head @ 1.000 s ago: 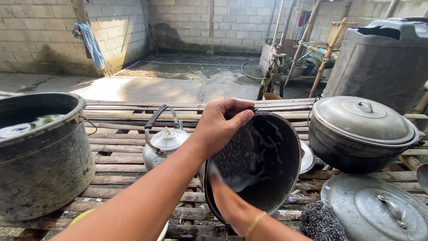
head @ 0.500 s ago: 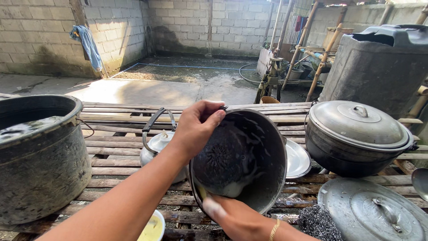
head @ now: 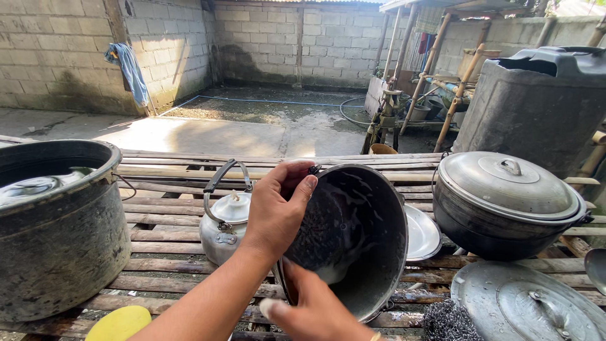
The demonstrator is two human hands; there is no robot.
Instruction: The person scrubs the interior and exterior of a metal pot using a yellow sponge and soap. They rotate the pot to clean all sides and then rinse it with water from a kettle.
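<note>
Big tub [head: 57,233] of water at the slat table's [head: 170,221] left edge. Lidded pot [head: 511,202] at right edge, loose lid [head: 524,303] in front. Tilted black pot [head: 360,240] mid-table, near edge, kettle [head: 227,221] just behind. Left hand [head: 278,211] clamped over its rim. Right hand [head: 312,312] at lower rim, grip unclear.

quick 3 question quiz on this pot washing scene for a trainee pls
1. True or false: the left hand grips the rim of the tilted black pot.
2. Which sits just left of that pot? A) kettle B) lidded pot C) steel wool
3. Where is the right hand?

Key
1. True.
2. A.
3. At the pot's lower rim, fingers reaching inside; what it holds is unclear.
</note>
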